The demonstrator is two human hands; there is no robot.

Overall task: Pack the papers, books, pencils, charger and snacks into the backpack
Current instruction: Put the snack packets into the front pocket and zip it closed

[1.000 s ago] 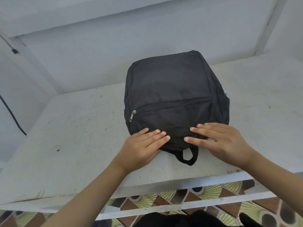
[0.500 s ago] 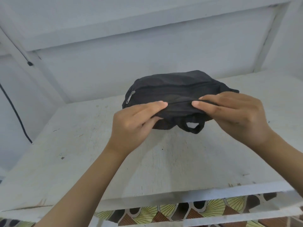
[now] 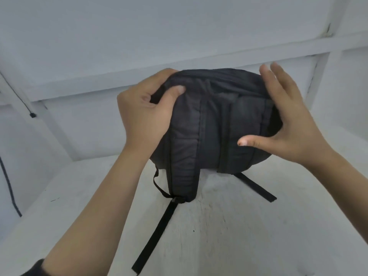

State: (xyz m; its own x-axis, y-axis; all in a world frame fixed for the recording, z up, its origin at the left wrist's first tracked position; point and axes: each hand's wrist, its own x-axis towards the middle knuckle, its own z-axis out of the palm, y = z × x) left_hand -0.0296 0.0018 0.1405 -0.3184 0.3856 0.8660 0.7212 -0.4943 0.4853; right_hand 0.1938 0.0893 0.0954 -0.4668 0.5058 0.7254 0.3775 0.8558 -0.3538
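Left hand (image 3: 145, 114): fingers curled over the top-left corner of the backpack (image 3: 215, 124), thumb pressed on its near face, a firm grip. Right hand (image 3: 288, 120): fingers straight and spread, palm flat on the backpack's right flank, thumb across the back panel. Backpack: between both hands, upright, long axis vertical, base at or just above the white shelf (image 3: 249, 236). Shoulder straps (image 3: 184, 156) face the person, so the zip likely faces away and a turn is needed. Webbing tails (image 3: 155, 232) trail on the shelf. Black cable (image 3: 8, 176): far left, well apart. Items to pack: not in view
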